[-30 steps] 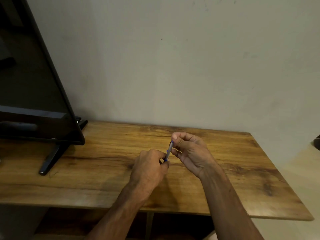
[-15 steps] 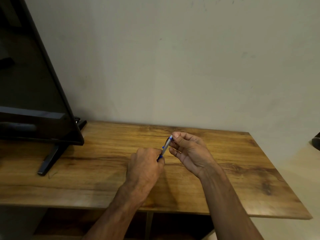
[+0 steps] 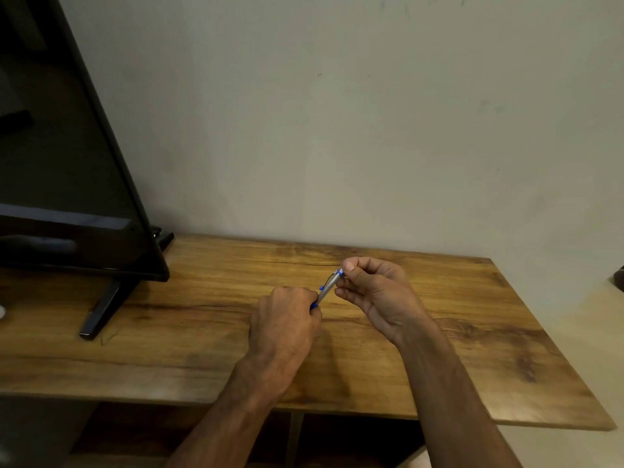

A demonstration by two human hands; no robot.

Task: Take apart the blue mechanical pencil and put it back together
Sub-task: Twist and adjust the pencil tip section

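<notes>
Blue mechanical pencil (image 3: 328,287) held in the air over the wooden tabletop (image 3: 202,319), tilted, top end up and to the right, lower end down and to the left. Lower end buried in the left hand (image 3: 285,320), fingers curled shut around it, a bit of blue grip showing just past the knuckles. Silver barrel bare between the two hands, a blue clip along its upper side. Top end pinched by the right hand (image 3: 374,293), thumb tip (image 3: 349,265) pressed on the blue cap, fingertips (image 3: 341,292) just under the barrel; the other right fingers loosely curled behind. Pencil tip hidden inside the left fist, so its state not readable. Well off to the left of the left fingers, a dark flat screen (image 3: 67,157) standing on a black foot (image 3: 101,312) on the same tabletop.
</notes>
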